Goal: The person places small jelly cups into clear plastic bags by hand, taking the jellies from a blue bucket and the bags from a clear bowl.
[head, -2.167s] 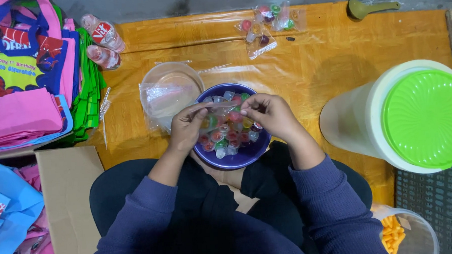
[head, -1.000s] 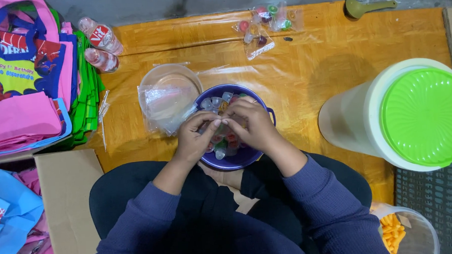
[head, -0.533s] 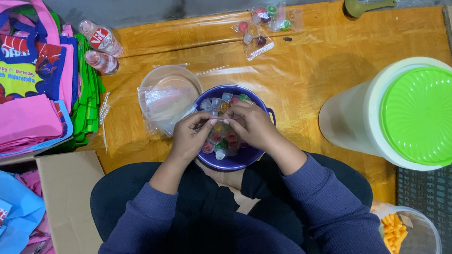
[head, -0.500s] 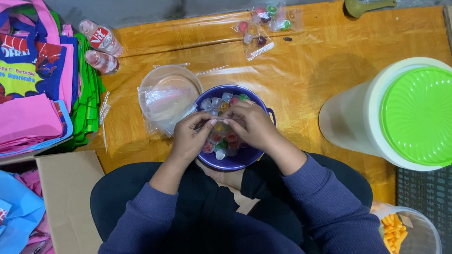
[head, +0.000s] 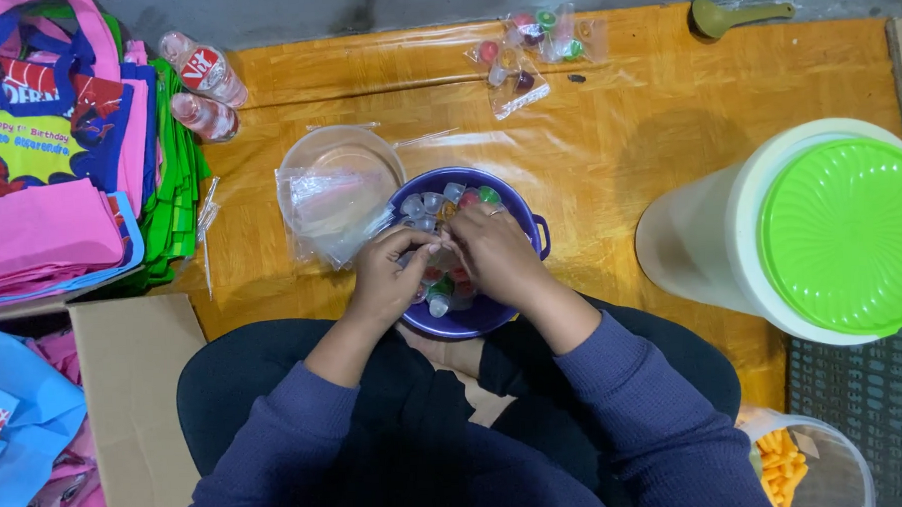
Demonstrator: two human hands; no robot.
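Over the purple bowl [head: 513, 316] — hands [head: 441, 264] pinched together.

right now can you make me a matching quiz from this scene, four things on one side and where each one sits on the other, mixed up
Things:
1. purple bowl
2. green lid
3. small bottles
4. clear bag of jelly cups

Places:
a. far edge of the orange mat, top middle
b. under both hands, right in front of the person
c. on the big white container at the right
d. top left, beside the stacked cloth bags

Pairs: 1-b, 2-c, 3-d, 4-a
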